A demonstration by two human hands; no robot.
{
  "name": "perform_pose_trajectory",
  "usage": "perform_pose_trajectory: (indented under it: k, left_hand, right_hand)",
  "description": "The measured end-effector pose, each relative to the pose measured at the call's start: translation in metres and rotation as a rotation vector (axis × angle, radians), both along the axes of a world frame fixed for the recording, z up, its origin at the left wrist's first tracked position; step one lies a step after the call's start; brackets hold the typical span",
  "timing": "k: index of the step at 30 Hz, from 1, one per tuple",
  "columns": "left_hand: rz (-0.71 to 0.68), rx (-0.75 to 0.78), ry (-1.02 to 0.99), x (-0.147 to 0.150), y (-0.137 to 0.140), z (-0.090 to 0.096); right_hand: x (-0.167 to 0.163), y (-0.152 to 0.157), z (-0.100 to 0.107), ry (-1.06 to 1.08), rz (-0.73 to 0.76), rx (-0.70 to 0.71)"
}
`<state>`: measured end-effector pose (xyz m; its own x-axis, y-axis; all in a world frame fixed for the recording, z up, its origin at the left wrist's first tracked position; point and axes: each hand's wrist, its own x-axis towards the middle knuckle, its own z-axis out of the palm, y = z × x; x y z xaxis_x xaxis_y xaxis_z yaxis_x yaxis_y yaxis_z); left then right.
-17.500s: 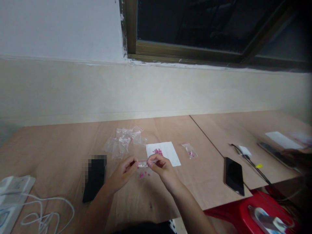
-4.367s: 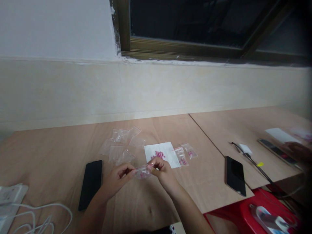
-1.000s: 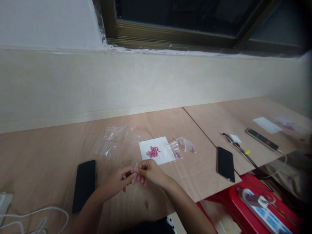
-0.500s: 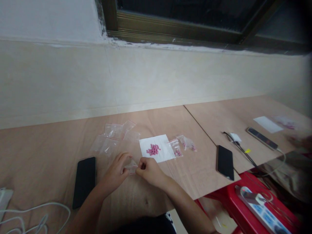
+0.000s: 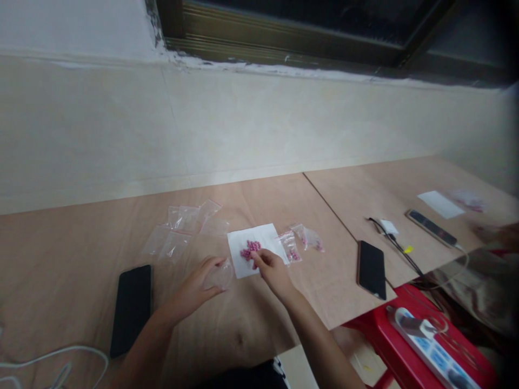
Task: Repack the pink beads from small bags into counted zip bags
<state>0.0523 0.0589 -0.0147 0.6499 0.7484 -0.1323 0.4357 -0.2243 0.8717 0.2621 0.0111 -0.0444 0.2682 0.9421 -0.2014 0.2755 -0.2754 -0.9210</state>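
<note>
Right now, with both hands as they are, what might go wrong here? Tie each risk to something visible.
1. The right hand is at loose pink beads on a flat sheet of white paper, so a nudge might scatter some over its edge.
2. The left hand holds a clear plastic bag that looks thin and limp; it could slip or crumple.

Pale wall (image 5: 259, 129), dark window (image 5: 316, 16), wooden table (image 5: 97, 232)
</note>
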Motion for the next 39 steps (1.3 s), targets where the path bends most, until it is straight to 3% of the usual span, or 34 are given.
perform_pose_trajectory:
  k: [3, 6, 9, 13, 16, 18, 22, 27, 32, 36, 39]
  left_hand:
    - [0.048, 0.049, 0.027, -0.003, 0.005, -0.013]
    - [0.064, 0.080, 0.033, -0.003, 0.007, -0.022]
    - [0.074, 0.107, 0.044, -0.001, 0.009, -0.024]
    - [0.082, 0.138, 0.069, 0.005, 0.009, -0.023]
    - [0.074, 0.167, 0.034, 0.011, 0.009, -0.027]
    - [0.078, 0.178, 0.016, 0.015, 0.008, -0.031]
    - [0.087, 0.175, 0.026, 0.013, 0.009, -0.035]
    - [0.101, 0.179, 0.099, 0.005, 0.010, -0.037]
    - [0.092, 0.186, 0.114, 0.007, 0.012, -0.036]
    - [0.085, 0.174, 0.123, 0.011, 0.014, -0.035]
    - [0.075, 0.171, 0.116, 0.014, 0.015, -0.036]
  right_hand:
    - [0.017, 0.008, -0.028, -0.403, -0.213, -0.032]
    - [0.024, 0.016, -0.047, -0.584, -0.218, -0.094]
    - [0.026, 0.017, -0.049, -0.578, -0.246, -0.043]
    - [0.009, 0.009, -0.026, -0.364, -0.275, 0.203]
    - [-0.021, 0.001, -0.003, -0.189, -0.093, 0.372]
    - [-0.039, -0.001, 0.007, -0.172, 0.006, 0.398]
    - [-0.039, 0.001, 0.003, -0.161, 0.028, 0.377]
    - [0.003, 0.014, -0.035, -0.484, -0.283, 0.185]
    - [0.018, 0.024, -0.062, -0.626, -0.262, 0.032]
    - [0.018, 0.022, -0.054, -0.596, -0.272, 0.051]
    - [0.007, 0.016, -0.035, -0.467, -0.290, 0.169]
